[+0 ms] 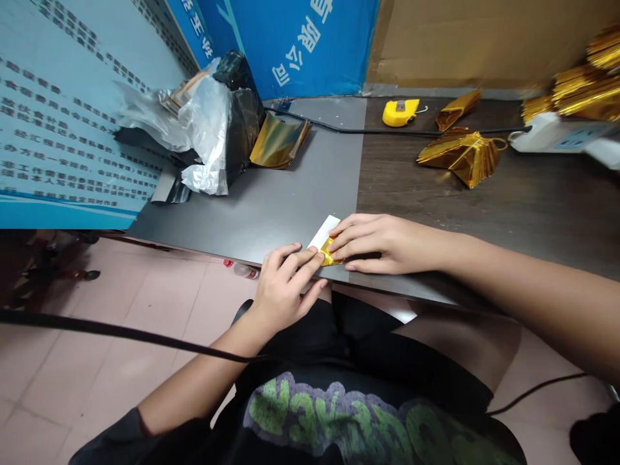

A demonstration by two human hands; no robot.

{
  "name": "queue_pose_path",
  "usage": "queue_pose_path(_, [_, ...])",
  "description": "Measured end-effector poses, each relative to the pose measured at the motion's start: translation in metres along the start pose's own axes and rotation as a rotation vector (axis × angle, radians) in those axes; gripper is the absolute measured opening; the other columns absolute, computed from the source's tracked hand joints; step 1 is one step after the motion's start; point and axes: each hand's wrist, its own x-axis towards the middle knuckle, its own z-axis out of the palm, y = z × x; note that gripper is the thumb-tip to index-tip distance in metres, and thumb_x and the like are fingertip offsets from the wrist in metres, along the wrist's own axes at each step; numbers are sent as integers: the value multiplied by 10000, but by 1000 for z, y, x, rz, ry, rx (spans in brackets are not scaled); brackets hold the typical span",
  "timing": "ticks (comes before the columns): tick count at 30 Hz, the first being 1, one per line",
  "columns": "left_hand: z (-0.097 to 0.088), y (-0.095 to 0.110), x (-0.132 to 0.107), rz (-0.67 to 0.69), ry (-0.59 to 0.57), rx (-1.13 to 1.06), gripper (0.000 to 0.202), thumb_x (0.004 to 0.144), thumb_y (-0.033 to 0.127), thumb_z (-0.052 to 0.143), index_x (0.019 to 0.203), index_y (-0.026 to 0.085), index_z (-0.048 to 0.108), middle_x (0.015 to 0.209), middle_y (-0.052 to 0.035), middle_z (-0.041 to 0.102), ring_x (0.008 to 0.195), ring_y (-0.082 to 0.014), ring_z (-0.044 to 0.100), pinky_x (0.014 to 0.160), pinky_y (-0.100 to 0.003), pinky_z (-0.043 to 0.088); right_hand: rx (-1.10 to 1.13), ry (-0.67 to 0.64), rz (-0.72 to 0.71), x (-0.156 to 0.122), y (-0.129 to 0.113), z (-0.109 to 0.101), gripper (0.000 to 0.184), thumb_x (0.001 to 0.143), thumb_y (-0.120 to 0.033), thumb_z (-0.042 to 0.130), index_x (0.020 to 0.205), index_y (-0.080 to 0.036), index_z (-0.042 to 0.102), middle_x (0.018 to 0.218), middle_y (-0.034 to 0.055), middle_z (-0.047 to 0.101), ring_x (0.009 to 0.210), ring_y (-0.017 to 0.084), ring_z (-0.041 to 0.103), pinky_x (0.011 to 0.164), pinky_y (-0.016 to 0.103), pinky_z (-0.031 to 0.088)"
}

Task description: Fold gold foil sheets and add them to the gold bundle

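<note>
A small sheet of gold foil paper, partly folded with a white strip showing, lies flat near the front edge of the table. My left hand rests at its left side, fingertips pressing on the paper and thumb apart from the fingers. From the right, my right hand lies over the sheet with fingers stretched out flat, covering part of the gold side. Neither hand lifts the paper off the table.
Behind are a stack of gold paper, a plastic bag, a yellow tape measure, folded gold bundles and a white power strip. A black cable crosses the tabletop. Boxes and a printed board stand along the back.
</note>
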Motion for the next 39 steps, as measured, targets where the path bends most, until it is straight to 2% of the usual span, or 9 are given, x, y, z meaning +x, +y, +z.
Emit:
queue_pose_path(6, [-3, -12, 4, 115, 9, -70, 407, 851, 252, 732, 1245, 262, 630, 1179, 4, 740, 1185, -156, 597, 953, -290, 520, -100, -6, -28, 2, -4, 6, 233, 1016, -256, 559, 994, -138, 759, 1110, 126, 720, 1159, 239, 625, 996, 411, 546])
queue_pose_path(12, [-4, -16, 8, 163, 48, -145, 355, 841, 223, 753, 1178, 275, 655, 1101, 24, 753, 1124, -131, 630, 931, -266, 529, -115, -36, -21, 4, -8, 6, 244, 1033, -252, 509, 1012, -154, 732, 1087, 115, 710, 1134, 230, 630, 986, 398, 543])
queue_pose_path(18, [-11, -29, 15, 256, -45, -306, 247, 838, 195, 756, 1067, 231, 669, 1093, 29, 751, 1112, -93, 659, 940, -228, 522, -143, -47, -7, 8, -8, 9, 288, 1041, -257, 481, 917, -160, 721, 1070, 116, 700, 1068, 219, 651, 957, 383, 543])
queue_pose_path(23, [-15, -34, 21, 246, -105, -369, 205, 860, 187, 725, 1048, 259, 681, 1063, 60, 748, 1071, -68, 646, 944, -208, 491, -54, 40, 63, 9, 0, 15, 257, 1013, -283, 553, 830, -166, 690, 1064, 96, 699, 944, 185, 680, 863, 335, 549])
queue_pose_path(26, [-19, -31, 34, 182, -230, -403, 68, 904, 265, 669, 962, 270, 704, 1014, 62, 734, 985, -59, 612, 918, -206, 459, -37, 84, 140, 11, 2, 17, 230, 974, -279, 611, 791, -154, 671, 1062, 102, 700, 857, 174, 679, 786, 311, 537])
queue_pose_path(32, [-33, -28, 60, 28, -552, -483, 233, 946, 425, 562, 897, 272, 732, 999, 29, 695, 964, -81, 542, 924, -231, 406, 32, 97, 137, 16, 0, 15, 132, 939, -244, 640, 862, -153, 698, 991, 87, 676, 852, 170, 653, 783, 294, 513])
queue_pose_path(39, [-38, -25, 67, -81, -677, -463, 224, 941, 432, 565, 942, 246, 691, 1070, 12, 659, 1079, -120, 532, 989, -280, 369, 51, 91, 154, 16, -5, 16, 121, 917, -245, 674, 843, -151, 687, 976, 81, 640, 866, 167, 623, 790, 290, 487])
